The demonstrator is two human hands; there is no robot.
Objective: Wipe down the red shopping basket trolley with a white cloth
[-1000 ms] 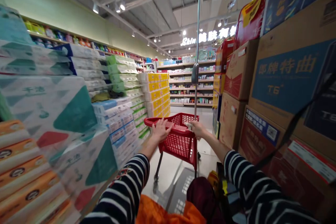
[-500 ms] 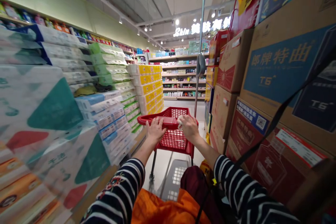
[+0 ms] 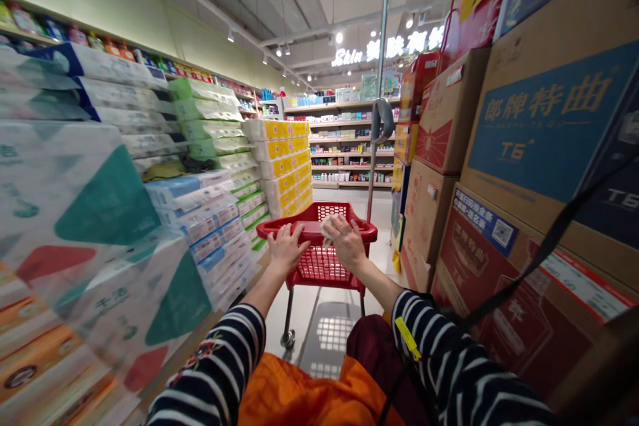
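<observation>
While both forearms reach forward and downward in striped sleeves (image 3: 227, 359), here's the left hand (image 3: 286, 249) at the near side of the cart, back of the hand up, wrist low, fingers spread apart and laid over the red handle (image 3: 307, 231) towards its left end. Across to the right hand (image 3: 348, 244), angled inward from its elbow, its back also up, fingers reaching forward over the bar's right half, and there's a crumpled white wad (image 3: 327, 227) caught under those fingers, poking out at the thumb side; how firmly it's squeezed, I cannot tell. The two hands sit near each other, apart, with a stretch of bar between them. And look at that handle: long axis running left to right, crosswise to the person, while the red shopping cart (image 3: 319, 266) stands upright on the floor (image 3: 299, 309) straight ahead, its basket pointing away down the aisle towards the stocked shelves (image 3: 352, 146). Wrapped paper packs (image 3: 284, 166) crowd the left side, cardboard boxes (image 3: 439, 213) tower on the right, and a metal pole (image 3: 383, 46) rises behind the cart's right side. Orange fabric (image 3: 294, 393) fills the bottom, below the forearms.
</observation>
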